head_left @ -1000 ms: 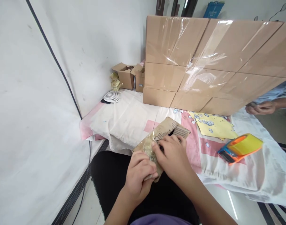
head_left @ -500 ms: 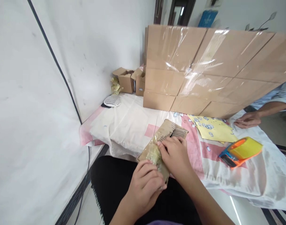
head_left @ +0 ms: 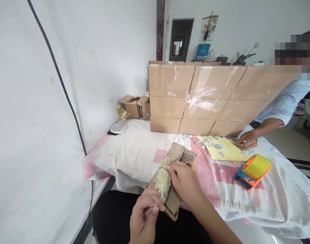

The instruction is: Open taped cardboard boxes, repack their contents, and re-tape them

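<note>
A torn piece of corrugated cardboard (head_left: 173, 200), ragged along its upper edge, lies across my lap at a slant, by the table's front edge. My right hand (head_left: 183, 179) grips it with bent fingers over its right side. A crumpled strip of clear, yellowish packing tape (head_left: 162, 183) sits along the cardboard. My left hand (head_left: 146, 211) has its thumb and fingers closed on the lower end of this tape, apart from the board's bottom corner. Part of what lies under both hands is hidden.
Taped cartons (head_left: 167, 83) form a wall at the back. A tape dispenser (head_left: 254, 171) lies at right, near yellow sheets (head_left: 221, 153) with small labels. Another person's hand (head_left: 248, 139) touches the sheets. A white perforated object (head_left: 119, 127) and small open boxes (head_left: 133, 107) stand at left.
My left hand has moved down and left along the tape, away from the cardboard. My right hand stays on the board. The other person's hand has moved onto the yellow sheets. The view has tilted up.
</note>
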### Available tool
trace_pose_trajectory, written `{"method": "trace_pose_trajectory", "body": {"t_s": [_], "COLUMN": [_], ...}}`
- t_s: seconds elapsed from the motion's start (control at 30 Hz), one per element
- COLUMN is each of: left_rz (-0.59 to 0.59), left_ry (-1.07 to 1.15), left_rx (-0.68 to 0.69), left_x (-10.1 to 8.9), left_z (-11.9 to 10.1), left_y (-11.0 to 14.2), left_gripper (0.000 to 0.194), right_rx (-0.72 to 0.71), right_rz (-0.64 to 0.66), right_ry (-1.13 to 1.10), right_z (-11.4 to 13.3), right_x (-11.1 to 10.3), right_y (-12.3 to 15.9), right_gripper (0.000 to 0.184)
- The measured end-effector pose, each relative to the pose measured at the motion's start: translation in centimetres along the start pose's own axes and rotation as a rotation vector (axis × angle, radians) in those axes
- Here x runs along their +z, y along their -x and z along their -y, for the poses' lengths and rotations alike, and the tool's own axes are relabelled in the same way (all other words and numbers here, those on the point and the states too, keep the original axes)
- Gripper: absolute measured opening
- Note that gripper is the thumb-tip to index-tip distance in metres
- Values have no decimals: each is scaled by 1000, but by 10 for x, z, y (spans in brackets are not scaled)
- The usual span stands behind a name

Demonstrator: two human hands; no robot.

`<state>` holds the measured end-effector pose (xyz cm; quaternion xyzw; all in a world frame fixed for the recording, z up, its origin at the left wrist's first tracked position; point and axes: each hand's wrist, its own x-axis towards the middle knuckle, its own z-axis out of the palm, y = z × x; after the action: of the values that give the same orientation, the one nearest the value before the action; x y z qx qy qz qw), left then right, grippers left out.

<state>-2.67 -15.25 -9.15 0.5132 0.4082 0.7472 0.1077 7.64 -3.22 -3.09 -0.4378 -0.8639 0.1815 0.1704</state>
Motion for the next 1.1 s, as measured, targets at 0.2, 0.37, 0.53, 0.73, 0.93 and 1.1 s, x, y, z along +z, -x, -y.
{"method": "trace_pose_trajectory", "body": {"t_s": [0.2,0.37,0.53,0.73,0.93,1.1], "left_rz": [-154,-260,-411,-88,378,539], "left_ry": [183,372,525,90,-762,-993], "left_rx": [-144,-284,-420,-93,3,-121], "left_x": [-2,-7,-9,-22,-35,-34], "left_z": [2,-1,0,0,-12,-22], "left_y": [1,-7,-16,-15,-38,-67], "left_gripper": [14,19,23,7,77,56], "right_rx": [-27,-30,-37,-57,-52,-38], "right_rz": [-19,-1,7,37,5,-78], "right_ry": [52,67,91,133,101,-84], "right_z": [2,1,0,1,4,3], "right_x": [3,0,1,-1,0,6], "right_y": [-1,-3,-6,-5,-8,-14], "right_gripper": [39,40,40,46,50,41]}}
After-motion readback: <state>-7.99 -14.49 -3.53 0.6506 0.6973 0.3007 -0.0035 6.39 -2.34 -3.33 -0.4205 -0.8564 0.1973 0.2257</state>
